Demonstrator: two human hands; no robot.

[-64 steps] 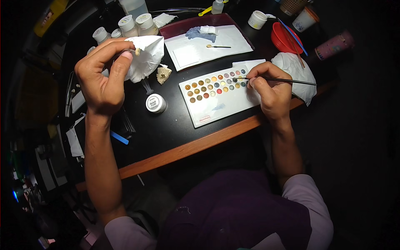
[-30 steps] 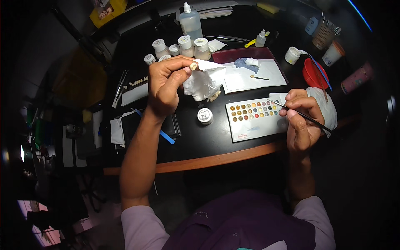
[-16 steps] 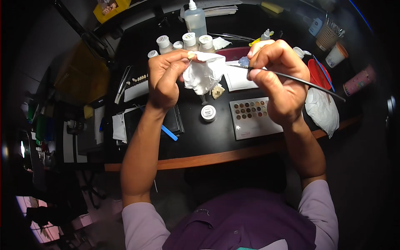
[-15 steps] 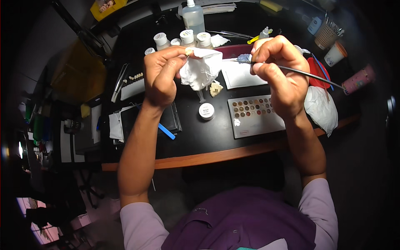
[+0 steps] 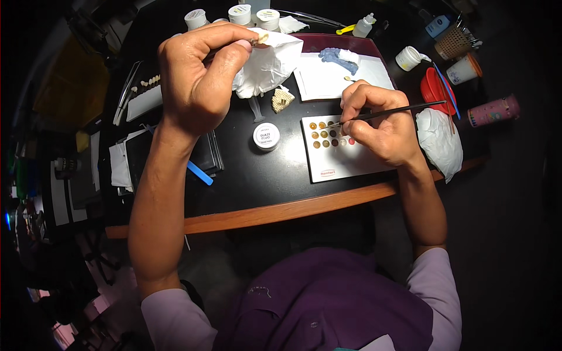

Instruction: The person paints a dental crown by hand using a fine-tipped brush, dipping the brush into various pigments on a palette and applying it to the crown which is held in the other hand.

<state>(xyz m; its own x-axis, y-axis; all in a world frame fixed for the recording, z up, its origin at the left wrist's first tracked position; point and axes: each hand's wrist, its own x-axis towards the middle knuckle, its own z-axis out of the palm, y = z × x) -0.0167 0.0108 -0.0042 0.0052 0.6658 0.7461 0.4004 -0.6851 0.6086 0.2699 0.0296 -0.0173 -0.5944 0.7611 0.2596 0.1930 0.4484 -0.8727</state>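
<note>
My left hand [image 5: 202, 76] is raised at the left, its thumb and index finger pinched together. At their tips is a small cream tooth-shaped piece, like a dental crown [image 5: 263, 38], on a thin dark holder mostly hidden by the fingers. White tissue [image 5: 260, 73] hangs from the same hand. In the fingers of my right hand [image 5: 383, 128] lies a thin black-handled paintbrush [image 5: 404, 110]. Its tip points left, over the colour wells of a white palette [image 5: 325, 162]; I cannot tell whether it touches. That hand covers the palette's right side.
A lidded white jar [image 5: 266, 136] stands left of the palette. Behind it sit a beige honeycomb block [image 5: 282, 100] and a white pad [image 5: 313, 79] with a blue piece [image 5: 339, 60]. At right are a red bowl [image 5: 430, 88], a plastic bag [image 5: 439, 137] and a pink bottle [image 5: 493, 110].
My right hand has come down and nearer, bringing the brush from beside the tissue to the palette. My left hand, still pinching the crown, appears farther up and left as the view has shifted.
</note>
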